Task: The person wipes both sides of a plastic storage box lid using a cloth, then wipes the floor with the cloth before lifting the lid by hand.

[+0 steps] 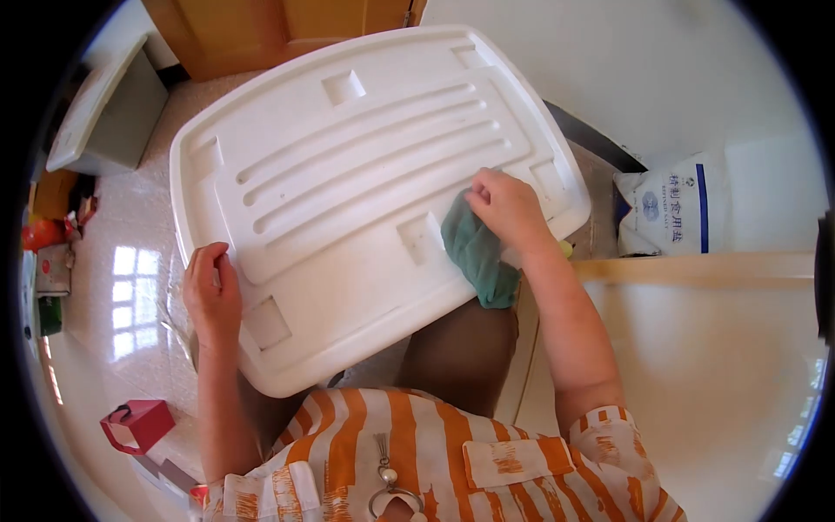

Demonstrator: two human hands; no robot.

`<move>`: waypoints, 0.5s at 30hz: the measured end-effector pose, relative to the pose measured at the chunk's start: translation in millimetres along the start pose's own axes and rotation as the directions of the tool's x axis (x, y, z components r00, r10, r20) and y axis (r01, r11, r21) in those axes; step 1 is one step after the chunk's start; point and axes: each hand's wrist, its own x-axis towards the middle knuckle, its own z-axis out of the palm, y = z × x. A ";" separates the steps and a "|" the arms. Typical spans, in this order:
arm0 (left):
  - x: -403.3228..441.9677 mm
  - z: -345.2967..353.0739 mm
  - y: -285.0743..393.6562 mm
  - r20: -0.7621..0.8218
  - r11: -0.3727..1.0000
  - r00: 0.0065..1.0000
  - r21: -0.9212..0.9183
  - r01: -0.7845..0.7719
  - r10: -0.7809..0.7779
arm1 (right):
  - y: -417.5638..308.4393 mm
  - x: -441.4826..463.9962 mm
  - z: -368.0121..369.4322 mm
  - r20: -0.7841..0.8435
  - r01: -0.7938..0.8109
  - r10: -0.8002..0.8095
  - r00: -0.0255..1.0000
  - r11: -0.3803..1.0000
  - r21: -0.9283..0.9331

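A large white plastic lid (365, 130) with long grooves and several square recesses lies tilted in front of me, above my lap. My left hand (212, 291) grips its left edge, fingers curled over the rim. Bunched in my right hand (507, 209) is a green cloth (477, 252), which rests on the lid's near right part and hangs past its front edge. The fingers of that hand are closed on the cloth's upper end.
A grey storage bin (117, 113) stands at the far left, near a wooden door (287, 30). A white salt sack (665, 209) leans at the right beside a pale wooden bar (696, 267). On the shiny floor sits a red box (139, 426). Assorted items line the left wall.
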 end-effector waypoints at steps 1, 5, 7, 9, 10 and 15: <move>-2.6 3.7 -3.1 0.002 1.000 1.000 -0.015 0.025 -0.025 | -6.2 3.1 -1.3 0.017 -0.074 0.074 0.997 0.997 -0.009; 1.7 4.5 -7.2 0.004 0.997 0.999 -0.063 0.047 -0.047 | -15.0 0.6 11.9 -0.071 -0.165 0.160 0.985 0.984 -0.073; 4.2 5.3 -7.0 0.028 0.996 0.999 -0.087 0.019 -0.016 | -16.9 -0.8 17.9 -0.130 -0.112 0.101 0.986 0.991 -0.075; 5.7 3.3 -3.7 0.027 0.997 1.000 -0.082 0.016 -0.014 | -18.5 -4.9 20.3 -0.191 -0.065 0.051 0.980 0.995 -0.069; 5.6 2.7 -3.3 0.035 0.997 0.999 -0.073 0.000 0.003 | -18.5 -8.0 18.9 -0.192 0.064 -0.075 0.978 0.996 -0.066; 5.9 3.0 -5.5 0.061 0.993 0.998 -0.113 0.019 -0.012 | -21.0 -17.1 16.3 -0.143 0.238 -0.254 0.957 0.964 -0.123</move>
